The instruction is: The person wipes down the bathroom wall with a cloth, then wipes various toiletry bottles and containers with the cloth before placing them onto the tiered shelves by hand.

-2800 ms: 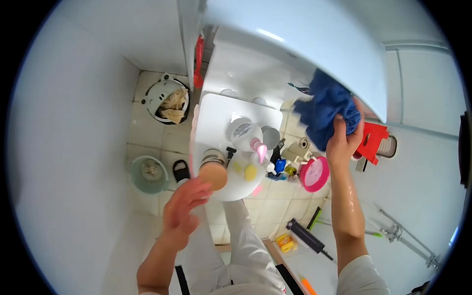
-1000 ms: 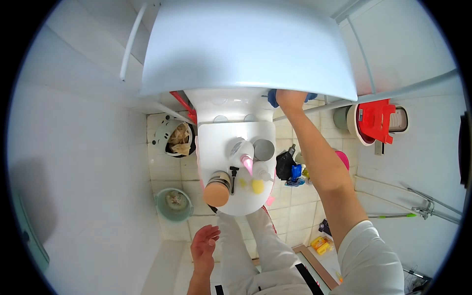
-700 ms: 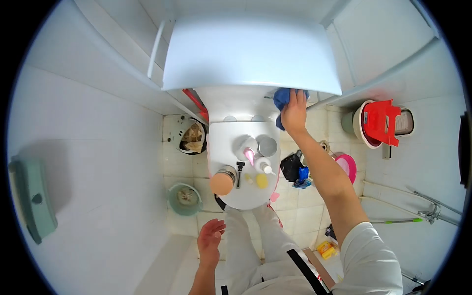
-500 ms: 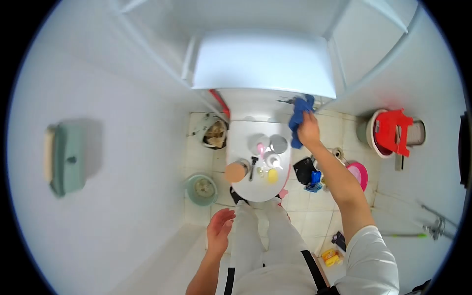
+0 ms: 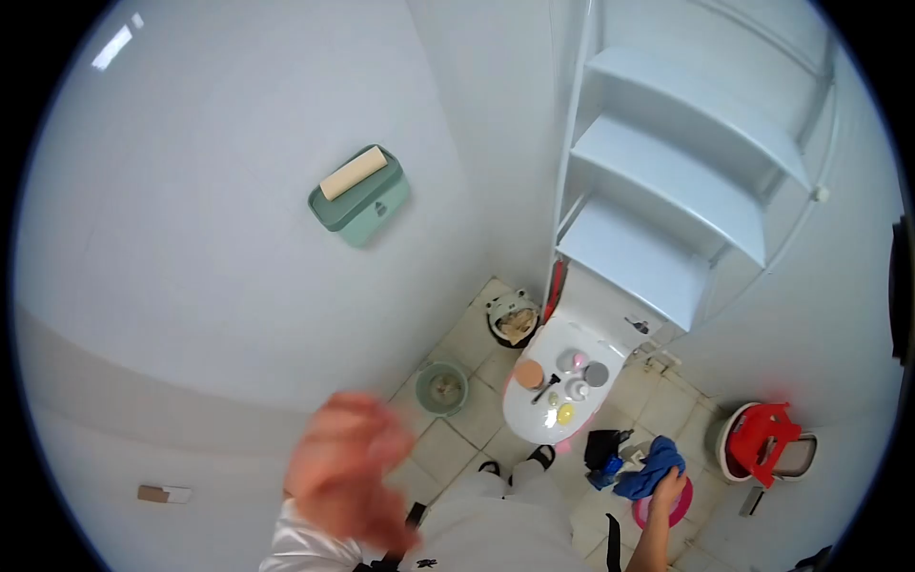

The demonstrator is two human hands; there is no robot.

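Note:
My right hand (image 5: 670, 486) grips a bunched blue cloth (image 5: 648, 469), which hangs over the pink basin (image 5: 685, 503) on the floor. Beside the cloth lie a black bag (image 5: 602, 445) and a blue packet (image 5: 602, 473). My left hand (image 5: 351, 462) is raised close to the camera at the lower left. Motion smears its fingers, and I see no object with it. On the closed toilet lid (image 5: 530, 417) stand a jar with an orange-brown lid (image 5: 529, 374), a black razor (image 5: 547, 386), a white pump bottle (image 5: 578, 389), a grey round lid (image 5: 596, 374) and a yellow item (image 5: 565, 413).
White shelves (image 5: 667, 172) rise over the toilet tank. A green tissue box (image 5: 360, 200) hangs on the left wall. Left of the toilet are a green bucket (image 5: 441, 389) and a waste bin (image 5: 513, 319). A red stool (image 5: 762, 440) rests on a bin at right.
My right hand has carried the blue cloth from beside the toilet tank down to the pink basin. My left hand has risen toward the camera. The view has turned and tilted.

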